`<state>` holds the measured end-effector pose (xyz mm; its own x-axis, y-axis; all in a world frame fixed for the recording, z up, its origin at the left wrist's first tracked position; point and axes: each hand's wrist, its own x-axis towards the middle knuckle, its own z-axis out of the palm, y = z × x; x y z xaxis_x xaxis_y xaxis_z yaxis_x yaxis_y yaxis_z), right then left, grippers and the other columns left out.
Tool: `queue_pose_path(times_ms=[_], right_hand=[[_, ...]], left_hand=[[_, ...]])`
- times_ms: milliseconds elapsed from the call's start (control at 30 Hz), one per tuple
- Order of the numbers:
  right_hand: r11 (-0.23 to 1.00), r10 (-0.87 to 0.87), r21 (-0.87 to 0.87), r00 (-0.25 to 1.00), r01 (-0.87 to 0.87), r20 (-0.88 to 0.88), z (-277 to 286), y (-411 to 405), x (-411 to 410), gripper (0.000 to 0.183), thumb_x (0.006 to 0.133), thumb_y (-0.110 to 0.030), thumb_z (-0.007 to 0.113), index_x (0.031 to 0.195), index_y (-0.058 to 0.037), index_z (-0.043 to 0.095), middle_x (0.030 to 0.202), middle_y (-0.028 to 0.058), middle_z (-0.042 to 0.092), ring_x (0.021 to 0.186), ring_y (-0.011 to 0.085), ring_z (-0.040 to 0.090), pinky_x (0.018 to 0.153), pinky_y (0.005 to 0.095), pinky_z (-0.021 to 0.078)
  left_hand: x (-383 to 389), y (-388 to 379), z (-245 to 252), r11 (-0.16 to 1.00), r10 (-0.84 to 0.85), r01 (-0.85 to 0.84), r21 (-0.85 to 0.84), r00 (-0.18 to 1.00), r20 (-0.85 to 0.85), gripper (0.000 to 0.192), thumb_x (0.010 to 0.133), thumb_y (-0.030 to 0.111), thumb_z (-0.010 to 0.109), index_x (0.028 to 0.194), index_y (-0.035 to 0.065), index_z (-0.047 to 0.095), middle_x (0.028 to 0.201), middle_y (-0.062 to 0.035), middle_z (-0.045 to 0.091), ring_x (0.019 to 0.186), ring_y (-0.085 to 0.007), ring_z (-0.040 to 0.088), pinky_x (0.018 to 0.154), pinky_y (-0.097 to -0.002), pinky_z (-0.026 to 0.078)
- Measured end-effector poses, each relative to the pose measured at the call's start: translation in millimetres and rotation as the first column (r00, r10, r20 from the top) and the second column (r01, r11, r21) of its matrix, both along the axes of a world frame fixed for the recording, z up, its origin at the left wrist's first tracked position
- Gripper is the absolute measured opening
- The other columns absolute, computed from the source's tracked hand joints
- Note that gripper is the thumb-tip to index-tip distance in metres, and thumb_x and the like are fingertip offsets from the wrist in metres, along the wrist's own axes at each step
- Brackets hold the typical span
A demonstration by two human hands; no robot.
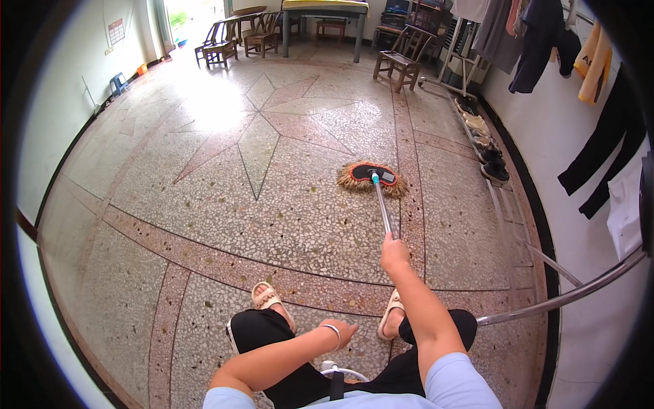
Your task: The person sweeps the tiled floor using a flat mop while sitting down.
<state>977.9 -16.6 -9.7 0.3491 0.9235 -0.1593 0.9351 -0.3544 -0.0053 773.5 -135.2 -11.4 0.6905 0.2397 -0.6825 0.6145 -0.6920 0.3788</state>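
A mop with a tan fringed head [372, 178] rests on the speckled terrazzo floor [311, 230] ahead of me. Its metal handle [383, 209] runs back towards me, and my right hand [395, 253] is closed around it. My left hand [342, 332], with a silver bangle at the wrist, hangs in front of my lap, away from the handle. Its fingers are partly hidden, and whether it holds anything is unclear. My feet, in cream sandals [267, 296], stand apart on the floor.
Several pairs of shoes [483, 138] line a low rack along the right wall. Clothes [541, 46] hang above it, and a curved metal tube [552, 304] passes at my right. A wooden chair [403, 56], more chairs and a table [327, 7] stand at the back; a blue stool [119, 83] is by the left wall.
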Motion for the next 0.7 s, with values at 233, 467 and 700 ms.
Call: queue_pose_path(times_ms=[233, 467, 700], right_hand=[[0.986, 0.146, -0.064, 0.983, -0.154, -0.108, 55.6, -101.5, -4.6, 0.045, 0.076, -0.008, 0.053, 0.118, -0.0047, 0.038, 0.086, 0.0224, 0.055, 0.08, 0.0379, 0.058, 0.067, 0.0442, 0.0476], [0.943, 0.305, -0.08, 0.934, -0.324, -0.187, 192.2, -226.7, 18.8, 0.043, 0.075, -0.01, 0.055, 0.117, -0.0085, 0.046, 0.076, 0.0174, 0.055, 0.068, 0.0353, 0.058, 0.06, 0.0431, 0.0466], [0.951, 0.279, -0.099, 0.95, -0.294, -0.14, 206.9, -206.2, 6.5, 0.039, 0.073, -0.013, 0.06, 0.111, -0.0091, 0.051, 0.073, 0.0169, 0.056, 0.069, 0.0349, 0.057, 0.061, 0.0435, 0.0455]], left_hand=[[-6.1, 0.2, 19.1, 0.995, 0.085, -0.088, 0.045, 0.995, 0.054, 0.046, 0.087, 0.024, 0.045, 0.131, 0.0154, 0.033, 0.104, -0.0125, 0.059, 0.095, -0.0302, 0.058, 0.074, -0.0416, 0.047], [-18.9, -27.3, 33.5, 0.97, -0.06, 0.09, -0.224, 0.989, 0.135, 0.052, 0.086, 0.028, 0.045, 0.135, 0.02, 0.028, 0.099, -0.0155, 0.059, 0.091, -0.0327, 0.058, 0.075, -0.0414, 0.045], [-13.0, -42.1, 67.6, 0.935, -0.158, 0.233, -0.266, 0.948, 0.276, 0.051, 0.086, 0.028, 0.046, 0.134, 0.0181, 0.03, 0.09, -0.0165, 0.061, 0.086, -0.0333, 0.059, 0.073, -0.0406, 0.045]])
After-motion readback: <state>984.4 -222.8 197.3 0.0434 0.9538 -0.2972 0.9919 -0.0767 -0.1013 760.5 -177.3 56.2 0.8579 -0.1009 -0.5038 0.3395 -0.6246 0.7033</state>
